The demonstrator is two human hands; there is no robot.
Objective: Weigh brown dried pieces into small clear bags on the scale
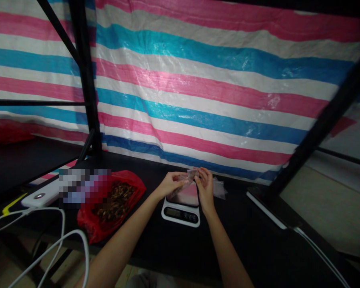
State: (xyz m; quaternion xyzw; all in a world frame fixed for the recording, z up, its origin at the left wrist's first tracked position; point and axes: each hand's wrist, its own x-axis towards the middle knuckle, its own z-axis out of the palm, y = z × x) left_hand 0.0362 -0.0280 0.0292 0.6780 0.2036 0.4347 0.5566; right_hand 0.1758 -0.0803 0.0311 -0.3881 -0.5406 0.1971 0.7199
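Observation:
Both my hands grip a small clear plastic bag (192, 173) above the kitchen scale. My left hand (171, 185) is closed on the bag's left side, and my right hand (206, 185) pinches its right side. What the bag holds, if anything, is too small to make out. Below them, the white digital scale (180, 219) stands on the black table, its display and buttons facing me. More clear plastic bags (219, 189) lie just right of my right hand. Left of my left arm sits an open red plastic bag (135, 182) filled with small brown pieces (120, 196).
A white power strip (40, 198) with a white cable lies at the table's left, next to a blurred-out patch. To the right is a dark, flat device (267, 206) with white cables. Black metal posts (85, 80) and a striped plastic sheet (198, 88) stand behind.

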